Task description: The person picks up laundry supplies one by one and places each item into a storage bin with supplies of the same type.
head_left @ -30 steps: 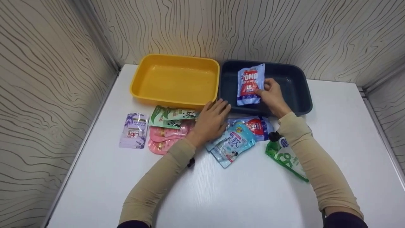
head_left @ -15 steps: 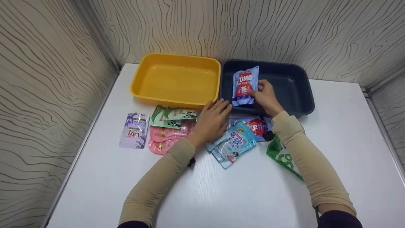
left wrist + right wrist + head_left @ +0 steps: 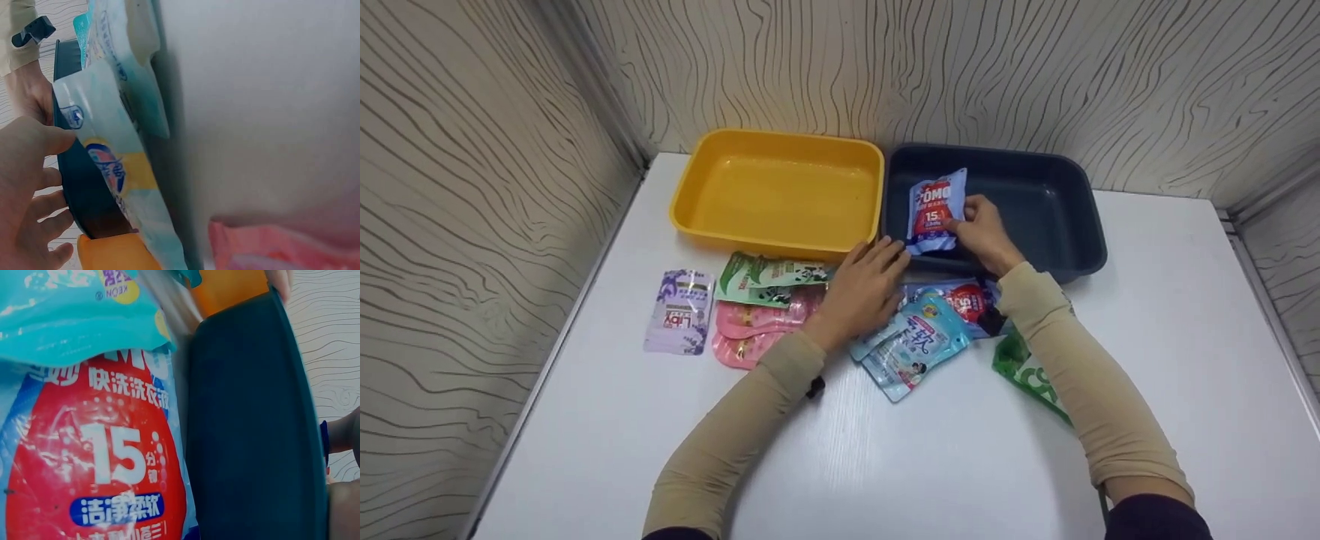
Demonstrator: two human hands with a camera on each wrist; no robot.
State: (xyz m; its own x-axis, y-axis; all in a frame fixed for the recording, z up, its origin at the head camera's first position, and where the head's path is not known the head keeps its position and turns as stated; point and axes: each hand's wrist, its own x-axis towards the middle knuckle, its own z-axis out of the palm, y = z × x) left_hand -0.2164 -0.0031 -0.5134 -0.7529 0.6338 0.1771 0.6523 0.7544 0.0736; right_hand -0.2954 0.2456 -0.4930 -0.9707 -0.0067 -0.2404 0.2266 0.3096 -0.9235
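My right hand (image 3: pixel 988 234) pinches a blue-and-red OMO detergent pouch (image 3: pixel 934 214) by its right edge, held tilted inside the left part of the dark blue tray (image 3: pixel 1039 210). My left hand (image 3: pixel 861 292) has its fingers extended, fingertips right at the neighbouring front corners of the yellow tray (image 3: pixel 787 195) and the dark one. In the left wrist view its thumb lies at the edge of a light blue pouch (image 3: pixel 107 152). A second OMO pouch (image 3: pixel 964 300) lies in front of the dark tray, partly covered by light blue pouches (image 3: pixel 919 349).
Left of my left hand lie green panda-print pouches (image 3: pixel 769 274) over pink pouches (image 3: pixel 746 349), with a lilac Liby pouch (image 3: pixel 679 311) further left. A green-and-white pouch (image 3: pixel 1027 371) is partly hidden under my right forearm. A patterned wall (image 3: pixel 810 67) stands behind the trays.
My right hand has moved left and slightly toward me with the OMO pouch, bringing it lower into the left part of the dark tray. My left hand has stayed in place.
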